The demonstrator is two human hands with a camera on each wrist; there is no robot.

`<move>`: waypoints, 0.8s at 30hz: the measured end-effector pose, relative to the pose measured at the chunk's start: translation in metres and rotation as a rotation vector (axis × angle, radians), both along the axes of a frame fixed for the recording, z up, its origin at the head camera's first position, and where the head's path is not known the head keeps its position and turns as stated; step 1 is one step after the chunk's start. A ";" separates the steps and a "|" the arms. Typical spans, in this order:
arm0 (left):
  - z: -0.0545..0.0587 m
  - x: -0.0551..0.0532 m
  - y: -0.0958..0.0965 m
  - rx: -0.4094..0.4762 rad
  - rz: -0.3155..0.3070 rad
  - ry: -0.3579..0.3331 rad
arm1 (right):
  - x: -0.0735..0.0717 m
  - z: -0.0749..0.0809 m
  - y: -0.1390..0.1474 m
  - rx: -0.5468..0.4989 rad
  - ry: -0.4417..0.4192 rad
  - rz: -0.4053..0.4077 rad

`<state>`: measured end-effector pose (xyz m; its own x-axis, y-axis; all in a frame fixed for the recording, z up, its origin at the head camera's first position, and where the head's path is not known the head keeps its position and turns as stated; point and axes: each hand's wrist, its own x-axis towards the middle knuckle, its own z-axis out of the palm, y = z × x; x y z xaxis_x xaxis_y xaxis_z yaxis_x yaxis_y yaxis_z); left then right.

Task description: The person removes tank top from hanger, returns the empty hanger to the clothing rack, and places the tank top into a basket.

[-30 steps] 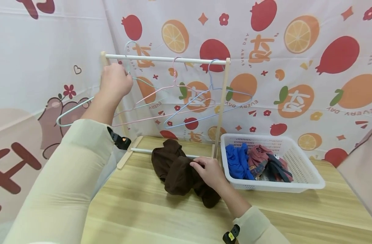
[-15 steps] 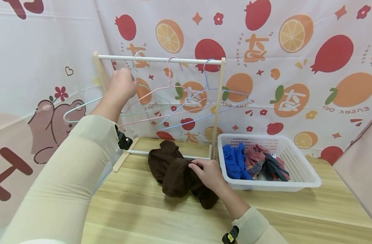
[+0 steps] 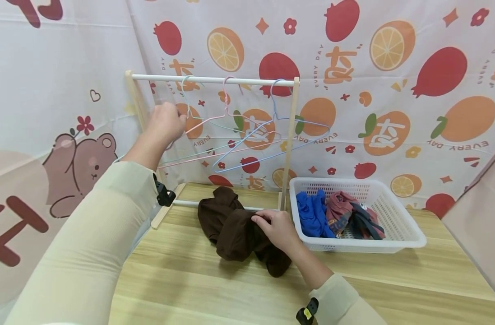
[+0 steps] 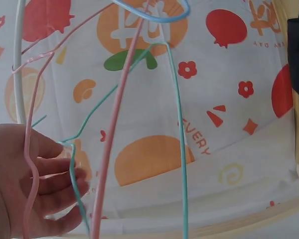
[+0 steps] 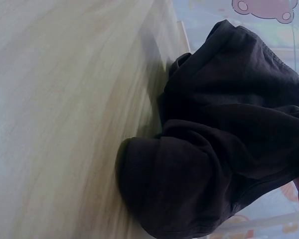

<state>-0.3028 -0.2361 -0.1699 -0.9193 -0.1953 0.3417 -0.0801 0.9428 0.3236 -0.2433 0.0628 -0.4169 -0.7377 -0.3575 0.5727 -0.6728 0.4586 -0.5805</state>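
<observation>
In the head view, my left hand [image 3: 167,121] is beside the neck of a mint-green wire hanger [image 3: 187,99], whose hook is over the white top rail [image 3: 162,77]. The left wrist view shows my fingers [image 4: 57,184] loosely bent and spaced apart behind the green wire [image 4: 182,134], with one fingertip close to or touching its neck. My right hand [image 3: 276,229] pinches the upper edge of a crumpled dark brown garment [image 3: 235,239] lying on the table at the foot of the rack. Folds of the brown cloth [image 5: 224,129] fill much of the right wrist view.
A pink hanger [image 3: 226,97] and a blue hanger [image 3: 274,104] hang from the same rail. Right of the wooden rack post [image 3: 289,144] stands a white basket [image 3: 407,228] holding blue, reddish and dark clothes. A printed curtain [image 3: 247,49] backs the wooden table [image 3: 385,284].
The mint-green hanger has come down and right until its hook sits on the rail, and its frame has turned. My left hand has lowered and moved right. My right hand keeps its pinch.
</observation>
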 end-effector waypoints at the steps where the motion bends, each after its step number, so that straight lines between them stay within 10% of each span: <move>1: 0.000 0.000 0.002 -0.023 0.013 0.025 | -0.001 0.001 0.002 -0.006 -0.005 0.001; 4: 0.003 0.005 0.012 -0.097 0.039 0.199 | -0.003 0.003 0.009 -0.021 -0.021 -0.001; 7: 0.003 0.017 0.032 -0.138 -0.022 0.540 | -0.007 0.008 0.018 -0.037 -0.040 -0.016; 11: -0.007 0.043 0.070 -0.216 -0.314 0.957 | -0.011 0.019 0.031 -0.106 -0.080 -0.032; 14: -0.027 0.064 0.098 -0.280 -0.608 1.068 | -0.012 0.030 0.041 -0.170 -0.100 -0.052; 18: -0.075 0.076 0.120 -0.312 -0.852 0.957 | -0.011 0.040 0.052 -0.228 -0.123 -0.083; 24: -0.167 0.058 0.116 -0.211 -0.806 0.359 | -0.011 0.039 0.062 -0.298 -0.170 -0.118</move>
<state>-0.2450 -0.1202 -0.3370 -0.5814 0.5604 0.5899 0.7022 0.7118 0.0160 -0.2540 0.1251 -0.3781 -0.8574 -0.0996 0.5049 -0.5080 0.3212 -0.7992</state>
